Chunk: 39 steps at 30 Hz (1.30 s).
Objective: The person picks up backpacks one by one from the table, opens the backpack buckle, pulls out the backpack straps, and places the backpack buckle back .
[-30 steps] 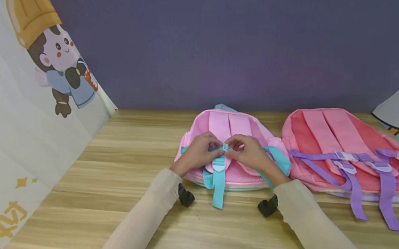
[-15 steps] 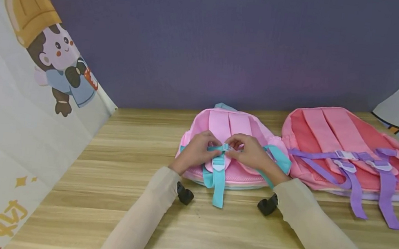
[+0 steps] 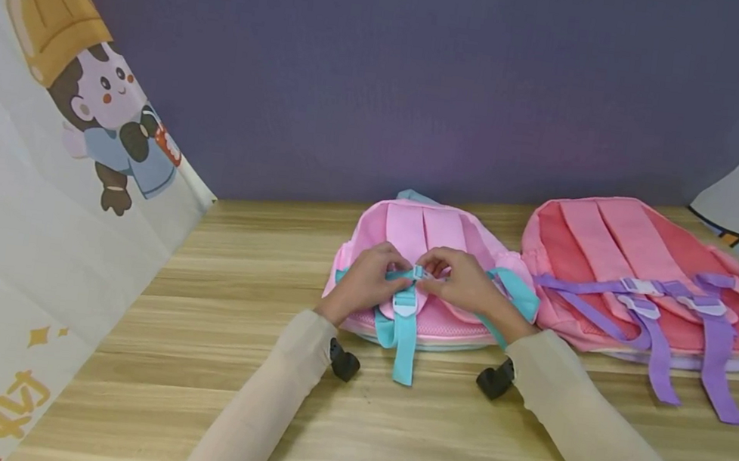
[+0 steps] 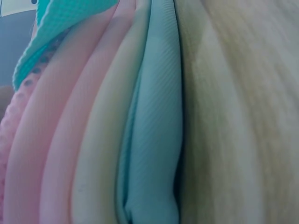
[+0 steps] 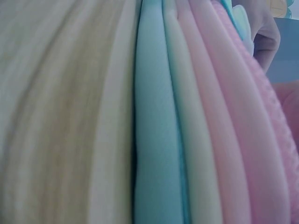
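Buckle (image 3: 418, 272), between left hand (image 3: 372, 276) and right hand (image 3: 462, 281)

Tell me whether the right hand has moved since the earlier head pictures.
No visible shift: judged against the coral backpack, the right hand keeps its place, neither nearer nor farther.

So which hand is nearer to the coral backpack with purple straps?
Right. The right hand is just left of the coral backpack, at the small buckle; the left hand is farther left, across that buckle.

Light is soft and even, shadows faint, both wrist views blurry
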Tool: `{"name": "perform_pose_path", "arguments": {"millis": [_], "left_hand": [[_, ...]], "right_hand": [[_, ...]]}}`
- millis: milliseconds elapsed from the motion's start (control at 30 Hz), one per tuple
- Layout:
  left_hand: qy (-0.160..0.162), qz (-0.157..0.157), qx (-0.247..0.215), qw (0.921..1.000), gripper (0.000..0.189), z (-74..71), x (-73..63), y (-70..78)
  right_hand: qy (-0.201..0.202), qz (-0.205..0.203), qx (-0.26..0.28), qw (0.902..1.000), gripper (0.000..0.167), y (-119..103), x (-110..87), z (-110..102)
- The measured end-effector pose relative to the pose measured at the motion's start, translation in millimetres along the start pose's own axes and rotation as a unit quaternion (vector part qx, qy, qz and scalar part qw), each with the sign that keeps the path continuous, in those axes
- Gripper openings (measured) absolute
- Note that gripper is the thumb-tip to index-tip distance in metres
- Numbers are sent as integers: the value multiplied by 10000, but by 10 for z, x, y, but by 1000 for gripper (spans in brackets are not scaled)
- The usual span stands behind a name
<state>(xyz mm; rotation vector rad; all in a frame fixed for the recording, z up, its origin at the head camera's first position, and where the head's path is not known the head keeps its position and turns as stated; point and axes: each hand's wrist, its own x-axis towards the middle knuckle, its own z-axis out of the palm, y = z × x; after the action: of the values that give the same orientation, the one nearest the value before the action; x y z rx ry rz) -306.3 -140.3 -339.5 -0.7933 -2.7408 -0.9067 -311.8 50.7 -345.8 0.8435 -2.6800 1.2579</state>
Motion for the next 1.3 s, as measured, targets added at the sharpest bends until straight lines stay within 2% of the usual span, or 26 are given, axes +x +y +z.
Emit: {"name": "perform_pose_path", "arguments": {"millis": [700,967,1100,1300], "left_hand": [[173,296,-68,9994,23,44,13,-27],[-7,60,-115,9999,25,-24,6,1],[-132,-44,14,9999,25,-46,1,5],[-138,-55,46,9999,22,-40,2,19]], "right_hand": [[60,-98,-56,9999,23,14,2,-2],[129,-50,70,9999,20,2,10,1],[115,-29,119,9999,20,4,14,6],[101,11,155,9998,21,4,5,0]]}}
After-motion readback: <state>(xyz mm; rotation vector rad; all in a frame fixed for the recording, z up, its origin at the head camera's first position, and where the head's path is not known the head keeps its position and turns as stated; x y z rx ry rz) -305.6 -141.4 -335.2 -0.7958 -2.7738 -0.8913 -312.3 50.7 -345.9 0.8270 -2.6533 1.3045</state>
